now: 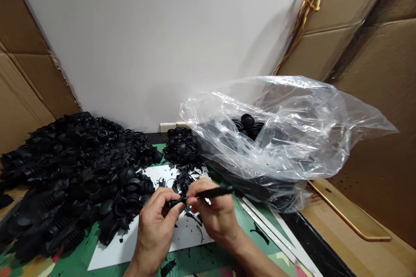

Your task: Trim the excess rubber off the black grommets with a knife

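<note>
My left hand (158, 224) pinches a small black rubber part (176, 202) between thumb and fingers, above the white sheet (120, 253). In my right hand (216, 212) is a black pen-shaped tool (216, 191), gripped like a pencil with its thin tip meeting the part. The tip itself is too small to make out. Beneath and behind both hands, black scraps (183, 179) lie scattered on the sheet. To the left is a big heap of black ribbed rubber parts (94, 173), its edge overlapping the sheet.
A clear plastic bag (292, 138) with black rubber parts (247, 120) inside stands right of the hands. A smaller dark pile (182, 145) sits behind the sheet. At right lie white strips (273, 225) and a gold-edged phone (347, 212). Cardboard (373, 117) and a pale wall (162, 43) enclose the table.
</note>
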Demonstrator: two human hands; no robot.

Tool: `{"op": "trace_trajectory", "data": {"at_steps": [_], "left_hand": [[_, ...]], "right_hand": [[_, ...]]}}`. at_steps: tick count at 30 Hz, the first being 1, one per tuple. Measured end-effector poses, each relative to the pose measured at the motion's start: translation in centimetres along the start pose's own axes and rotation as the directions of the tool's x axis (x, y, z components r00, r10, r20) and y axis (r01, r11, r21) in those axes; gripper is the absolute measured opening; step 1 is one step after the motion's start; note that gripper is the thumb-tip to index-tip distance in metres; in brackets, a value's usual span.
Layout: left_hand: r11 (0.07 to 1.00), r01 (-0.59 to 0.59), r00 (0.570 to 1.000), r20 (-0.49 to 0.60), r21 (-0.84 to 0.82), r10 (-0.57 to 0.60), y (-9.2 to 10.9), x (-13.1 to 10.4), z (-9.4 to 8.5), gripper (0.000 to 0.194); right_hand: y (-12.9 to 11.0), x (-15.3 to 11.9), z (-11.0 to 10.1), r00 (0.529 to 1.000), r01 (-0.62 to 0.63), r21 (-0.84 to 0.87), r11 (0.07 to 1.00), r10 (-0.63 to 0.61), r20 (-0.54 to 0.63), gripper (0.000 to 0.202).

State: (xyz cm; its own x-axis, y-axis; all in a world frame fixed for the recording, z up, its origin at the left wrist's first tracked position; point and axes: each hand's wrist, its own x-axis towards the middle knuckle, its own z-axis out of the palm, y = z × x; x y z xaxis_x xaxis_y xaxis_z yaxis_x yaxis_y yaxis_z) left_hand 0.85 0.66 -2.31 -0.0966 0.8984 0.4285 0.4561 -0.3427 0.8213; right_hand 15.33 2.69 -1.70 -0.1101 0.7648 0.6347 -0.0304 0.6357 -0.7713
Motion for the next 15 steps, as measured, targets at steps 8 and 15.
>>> {"op": "trace_trajectory", "data": {"at_steps": [8, 15], "left_hand": [[0.998, 0.012, 0.997, -0.080, -0.067, -0.018, -0.4, -0.3, 0.1, 0.005], [0.997, 0.032, 0.996, -0.085, -0.070, -0.038, -0.5, -0.2, 0.0, 0.006]], "right_hand": [[1.1, 1.1, -2.0, 0.945, -0.007, -0.153, 0.988, -0.043, -0.323, 0.009], [1.6, 1.3, -1.9, 0.910, -0.289, 0.349, 0.892, 0.369, -0.189, 0.022]]}}
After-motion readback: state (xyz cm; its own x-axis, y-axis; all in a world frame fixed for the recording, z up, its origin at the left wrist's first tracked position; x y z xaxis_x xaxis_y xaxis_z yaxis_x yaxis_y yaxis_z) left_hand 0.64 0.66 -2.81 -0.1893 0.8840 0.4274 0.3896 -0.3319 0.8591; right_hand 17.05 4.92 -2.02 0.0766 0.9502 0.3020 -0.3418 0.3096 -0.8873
